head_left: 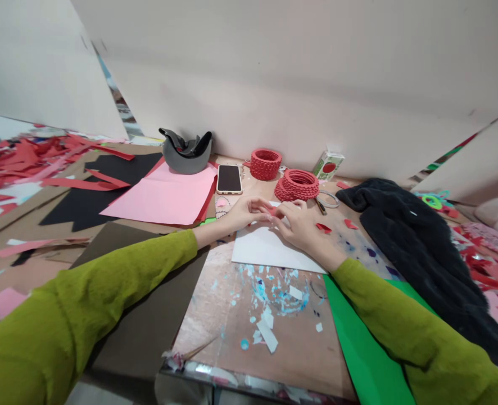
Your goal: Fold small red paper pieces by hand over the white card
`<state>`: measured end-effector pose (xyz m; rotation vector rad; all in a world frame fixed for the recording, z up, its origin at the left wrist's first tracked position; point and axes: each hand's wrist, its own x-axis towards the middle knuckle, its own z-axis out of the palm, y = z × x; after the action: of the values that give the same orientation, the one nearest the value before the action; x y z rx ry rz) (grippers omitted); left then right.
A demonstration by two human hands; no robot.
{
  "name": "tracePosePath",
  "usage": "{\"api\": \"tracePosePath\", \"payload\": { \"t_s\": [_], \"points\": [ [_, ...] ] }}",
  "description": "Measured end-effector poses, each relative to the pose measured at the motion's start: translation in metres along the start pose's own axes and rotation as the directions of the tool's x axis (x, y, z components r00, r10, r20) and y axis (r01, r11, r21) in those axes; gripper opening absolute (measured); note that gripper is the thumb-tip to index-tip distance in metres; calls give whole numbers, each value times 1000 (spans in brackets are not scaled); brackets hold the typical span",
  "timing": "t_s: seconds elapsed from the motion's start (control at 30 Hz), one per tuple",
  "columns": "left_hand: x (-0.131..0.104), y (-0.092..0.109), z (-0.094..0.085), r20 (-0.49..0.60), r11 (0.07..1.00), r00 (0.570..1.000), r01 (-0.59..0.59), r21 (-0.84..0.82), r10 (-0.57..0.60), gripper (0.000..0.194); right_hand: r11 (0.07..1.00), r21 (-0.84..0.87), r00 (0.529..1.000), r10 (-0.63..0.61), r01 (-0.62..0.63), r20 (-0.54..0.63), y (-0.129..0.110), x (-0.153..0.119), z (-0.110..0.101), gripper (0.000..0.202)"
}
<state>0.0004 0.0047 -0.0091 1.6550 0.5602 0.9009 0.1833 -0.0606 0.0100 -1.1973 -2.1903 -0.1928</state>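
Small red paper piece (273,212): pinched by left hand (249,212) and right hand (294,224) together, over white rectangular sheet (270,250) on paint-spotted brown tabletop (299,343). Beyond: two round, ridged red ring stacks (265,166). Left of these: black-screened rectangular phone (229,179).

The head view looks forward and down over the table (299,351).

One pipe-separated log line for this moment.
left hand: pinching small red piece | right hand: on same piece | below: white sheet | beyond: red textured rings | phone: flat, screen dark
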Motion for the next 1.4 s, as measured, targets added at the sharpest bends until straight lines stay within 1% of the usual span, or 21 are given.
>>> {"api": "tracePosePath", "payload": {
  "t_s": [0.07, 0.2, 0.3, 0.37, 0.43, 0.5, 0.53, 0.67, 0.83, 0.9, 0.97, 1.07, 1.13, 1.27, 1.4],
  "points": [
    [0, 1, 1, 33, 1000, 999, -26, 3, 26, 37, 1000, 9, 999, -20, 20, 34, 0, 0, -1, 13],
    [-2, 4, 4, 84, 999, 996, -38, 12, 36, 37, 997, 57, 996, -53, 48, 76, 1, -1, -1, 17],
    [-4, 7, 5, 75, 999, 996, -43, -21, 45, 35, 995, 93, 997, -52, 47, 52, 5, -1, 1, 18],
    [-4, 9, 6, 22, 998, 998, -50, -41, 51, 30, 993, 118, 1000, -6, 5, 4, 8, 0, 3, 20],
    [-4, 11, 6, -97, 997, 993, -73, -30, 69, 25, 991, 113, 996, 74, -67, -59, 12, 0, 6, 23],
    [-4, 12, 6, -224, 996, 971, -85, 10, 86, 23, 988, 85, 986, 136, -128, -97, 15, 1, 8, 20],
    [-4, 13, 6, -268, 996, 959, -84, 31, 89, 22, 988, 64, 984, 146, -140, -101, 17, 1, 10, 18],
    [-3, 10, 4, -344, 992, 933, -76, 96, 105, 23, 992, -22, 991, 120, -122, -62, 19, -1, 14, 23],
    [-1, 6, 1, -413, 960, 889, -91, 264, 198, 17, 992, -27, 992, 122, -123, -40, 18, -2, 15, 22],
    [-1, 7, 1, -409, 946, 885, -95, 310, 223, 15, 992, -10, 991, 125, -125, -44, 17, -2, 13, 18],
    [-2, 10, 2, -383, 936, 894, -100, 336, 233, 14, 992, 30, 991, 126, -124, -51, 16, -1, 12, 11],
    [-4, 14, 4, -350, 928, 905, -108, 358, 240, 13, 986, 96, 986, 142, -133, -90, 15, 0, 10, 2],
    [-5, 15, 5, -335, 925, 910, -114, 362, 243, 13, 983, 123, 984, 145, -133, -102, 14, 0, 9, 3],
    [-5, 14, 4, -317, 922, 916, -121, 366, 246, 13, 977, 162, 987, 149, -137, -67, 14, 0, 9, 5],
    [-5, 13, 4, -289, 923, 922, -148, 355, 259, 15, 968, 196, 982, 174, -157, -70, 14, 0, 8, 8]
  ]
}}
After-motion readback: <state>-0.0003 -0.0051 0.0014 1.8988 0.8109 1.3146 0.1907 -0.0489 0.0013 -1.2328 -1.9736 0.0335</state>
